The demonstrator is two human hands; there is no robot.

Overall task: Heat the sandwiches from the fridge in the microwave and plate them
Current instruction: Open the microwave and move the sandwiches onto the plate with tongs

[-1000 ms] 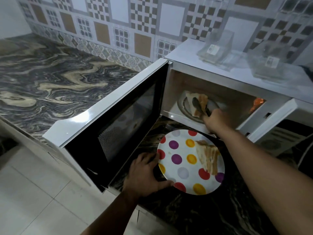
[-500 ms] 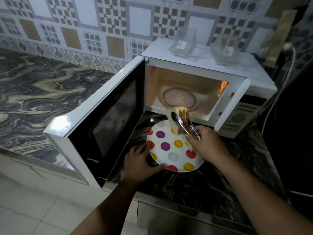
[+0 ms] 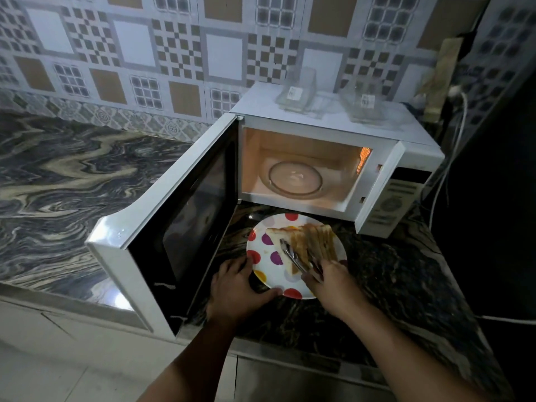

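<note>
My right hand (image 3: 329, 281) is wrapped around the grip of a pair of slim metal tongs (image 3: 293, 256), whose arms are pinched onto the nearer toasted triangular sandwich (image 3: 295, 248). I hold it with tongs instead of bare fingers because, I judge, the bread has come hot from the oven. That sandwich lies on the white round plate with coloured polka dots (image 3: 269, 265), touching a second layered sandwich half (image 3: 322, 242) just beside it on the right half of the plate. Whether the tongs bear any of its weight or merely rest on it I cannot tell.

My left hand (image 3: 236, 288) lies flat on the dark marbled counter (image 3: 391, 285) with fingers curled against the plate's near left rim, thumb along the front edge; it carries nothing and serves to keep the plate from sliding while the tongs press sideways.

The plate sits directly in front of the white microwave oven (image 3: 412, 158), a short carry from the cavity. The microwave's dark-glass door (image 3: 185, 227) stands swung fully left, the interior lamp is lit, and the clear glass turntable (image 3: 295, 179) is bare. On top rest two clear plastic sandwich boxes (image 3: 298, 88), apparently empty. I judge plating nearly done: release remains.
</note>
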